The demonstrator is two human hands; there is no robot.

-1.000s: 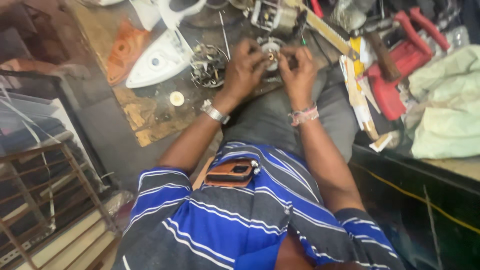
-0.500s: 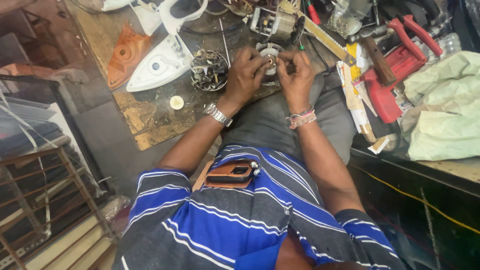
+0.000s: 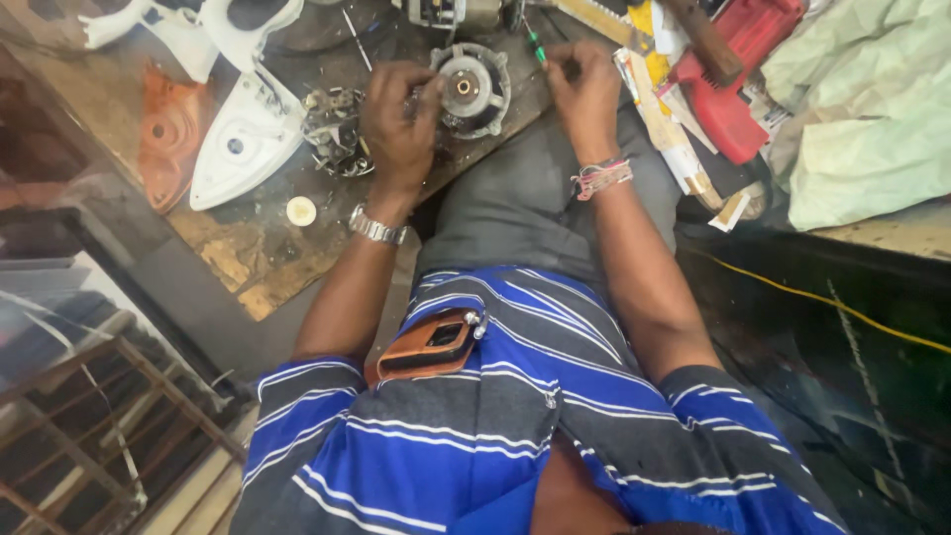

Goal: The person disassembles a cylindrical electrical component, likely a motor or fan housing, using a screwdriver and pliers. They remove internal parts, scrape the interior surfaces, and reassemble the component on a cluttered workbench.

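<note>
While my left hand (image 3: 396,119) grips the round motor housing (image 3: 472,89) beside it, my right hand (image 3: 584,94) pinches a green-handled screwdriver (image 3: 536,47) angled toward its rim.

Worn brown wood surface (image 3: 248,267) w/ chipped edge | dark grey floor (image 3: 168,287) below | rusty metal rack (image 3: 109,426) lower left | dim, uneven light
</note>
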